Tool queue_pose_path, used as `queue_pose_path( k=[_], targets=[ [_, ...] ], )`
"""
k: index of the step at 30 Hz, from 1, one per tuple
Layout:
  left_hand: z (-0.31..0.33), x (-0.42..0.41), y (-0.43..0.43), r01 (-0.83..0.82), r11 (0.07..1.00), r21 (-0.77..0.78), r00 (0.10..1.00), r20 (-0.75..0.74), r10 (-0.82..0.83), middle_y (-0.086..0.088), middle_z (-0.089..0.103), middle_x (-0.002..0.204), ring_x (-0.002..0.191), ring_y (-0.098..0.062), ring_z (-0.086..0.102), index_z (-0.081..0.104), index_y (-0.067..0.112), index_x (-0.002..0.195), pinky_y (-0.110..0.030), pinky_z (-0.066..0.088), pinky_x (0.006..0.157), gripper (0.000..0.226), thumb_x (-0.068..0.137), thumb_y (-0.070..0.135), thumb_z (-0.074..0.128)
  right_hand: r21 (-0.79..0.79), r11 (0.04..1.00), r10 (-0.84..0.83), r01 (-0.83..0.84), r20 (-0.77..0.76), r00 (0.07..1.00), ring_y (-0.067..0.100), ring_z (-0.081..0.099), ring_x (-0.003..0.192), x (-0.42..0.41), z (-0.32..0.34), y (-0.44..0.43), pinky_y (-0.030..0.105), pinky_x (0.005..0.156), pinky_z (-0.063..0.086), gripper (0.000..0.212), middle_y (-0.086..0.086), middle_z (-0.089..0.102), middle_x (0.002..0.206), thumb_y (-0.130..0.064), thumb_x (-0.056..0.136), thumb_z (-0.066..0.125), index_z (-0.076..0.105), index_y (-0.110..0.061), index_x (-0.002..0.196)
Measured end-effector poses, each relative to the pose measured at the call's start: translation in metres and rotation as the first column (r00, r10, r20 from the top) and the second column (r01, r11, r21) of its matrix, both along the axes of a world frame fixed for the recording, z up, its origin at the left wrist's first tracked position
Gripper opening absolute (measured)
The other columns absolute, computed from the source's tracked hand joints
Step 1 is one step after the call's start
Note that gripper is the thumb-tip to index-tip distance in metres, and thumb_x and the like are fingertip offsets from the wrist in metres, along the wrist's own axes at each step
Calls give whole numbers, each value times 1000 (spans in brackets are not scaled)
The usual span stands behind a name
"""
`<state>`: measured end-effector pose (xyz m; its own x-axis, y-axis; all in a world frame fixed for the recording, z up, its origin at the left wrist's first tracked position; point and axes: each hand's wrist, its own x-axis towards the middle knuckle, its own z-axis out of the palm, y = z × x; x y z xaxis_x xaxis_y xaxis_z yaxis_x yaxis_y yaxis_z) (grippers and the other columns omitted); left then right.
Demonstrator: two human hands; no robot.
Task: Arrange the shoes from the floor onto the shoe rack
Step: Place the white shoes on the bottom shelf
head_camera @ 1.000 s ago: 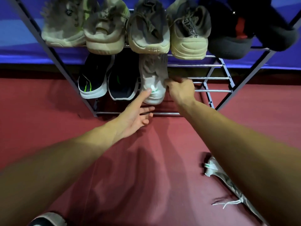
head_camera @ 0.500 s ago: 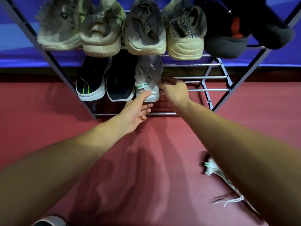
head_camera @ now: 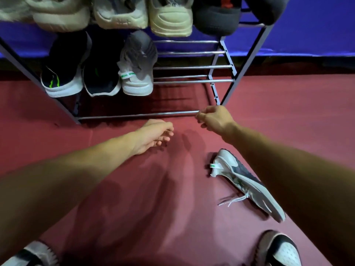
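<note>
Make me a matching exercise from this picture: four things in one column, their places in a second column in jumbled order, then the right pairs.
Things
1. grey-and-white sneaker with green heel tab
2. matching grey-and-white sneaker with loose laces
3. black sneaker with neon green stripes
4. cream chunky-soled sneaker

Places
A. lying on its side on the red floor
B. upper shelf of the metal shoe rack
C. lower shelf, leftmost
D. lower shelf, third from the left

Pairs: 1-D, 2-A, 3-C, 4-B
</note>
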<state>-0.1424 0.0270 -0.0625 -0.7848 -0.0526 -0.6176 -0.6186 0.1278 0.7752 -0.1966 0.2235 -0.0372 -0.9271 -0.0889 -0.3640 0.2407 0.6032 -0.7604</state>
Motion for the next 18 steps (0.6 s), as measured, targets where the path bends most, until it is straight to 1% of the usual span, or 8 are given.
queue_pose_path(
  k=[2, 4, 6, 8, 11, 13, 15, 18],
  targets=[
    [-9, 1, 16, 70, 996, -49, 997, 16, -69, 3, 70, 82, 65, -9, 59, 65, 22, 81, -21, 35, 55, 5, 86, 22, 64, 91, 996, 9, -11, 23, 1000, 20, 70, 72, 5, -10, 23, 29, 67, 53, 12, 10, 76, 85, -18, 85, 67, 72, -17, 75],
    [-17, 0, 30, 156, 982, -106, 988, 34, -153, 1, 71, 84, 71, -13, 60, 67, 19, 84, -22, 35, 53, 6, 82, 24, 64, 177, 983, 33, -43, 55, 998, 24, 72, 86, 12, -19, 43, 33, 81, 56, 7, 8, 77, 89, -19, 83, 69, 76, -16, 81],
    [-26, -3, 43, 270, 950, -156, 963, 59, -264, -4, 71, 85, 76, -18, 57, 69, 17, 86, -22, 32, 53, 18, 74, 29, 63, 279, 952, 102, -128, 105, 989, 24, 68, 95, 24, -25, 61, 27, 81, 51, 11, 3, 74, 93, -22, 85, 71, 77, -16, 93],
    [-32, -7, 59, 361, 911, -197, 932, 65, -355, -5, 68, 80, 72, -19, 54, 68, 16, 89, -21, 31, 50, 19, 76, 28, 62, 380, 902, 157, -203, 149, 976, 26, 65, 102, 33, -31, 75, 26, 80, 47, 21, 6, 72, 103, -25, 88, 69, 77, -12, 103],
    [-41, -14, 85, 425, 873, -238, 903, 47, -426, -2, 64, 74, 58, -13, 53, 64, 18, 91, -19, 33, 46, 6, 85, 19, 63, 404, 902, 116, -154, 116, 986, 30, 64, 108, 38, -42, 84, 29, 85, 48, 30, 10, 72, 115, -26, 87, 68, 72, -13, 113],
    [-49, -17, 101, 476, 849, -229, 877, 54, -478, -7, 64, 76, 61, -18, 52, 63, 17, 91, -23, 35, 48, 9, 83, 17, 66, 400, 912, 58, -89, 87, 994, 30, 64, 108, 36, -50, 87, 30, 88, 49, 36, 10, 71, 115, -30, 86, 69, 68, -14, 117],
    [-58, -19, 114, 534, 814, -229, 843, 72, -532, -11, 65, 78, 65, -21, 52, 62, 17, 93, -26, 37, 52, 14, 80, 16, 68, 455, 881, 68, -128, 145, 987, 31, 64, 107, 34, -57, 93, 33, 85, 52, 40, 12, 70, 114, -38, 85, 71, 68, -12, 115],
    [-72, -23, 129, 607, 752, -255, 790, 96, -606, -4, 64, 82, 68, -17, 55, 60, 18, 100, -25, 41, 58, 25, 79, 13, 70, 502, 826, 112, -257, 301, 947, 29, 63, 96, 34, -62, 104, 29, 67, 46, 48, 10, 69, 105, -53, 78, 76, 69, -13, 104]
  ],
)
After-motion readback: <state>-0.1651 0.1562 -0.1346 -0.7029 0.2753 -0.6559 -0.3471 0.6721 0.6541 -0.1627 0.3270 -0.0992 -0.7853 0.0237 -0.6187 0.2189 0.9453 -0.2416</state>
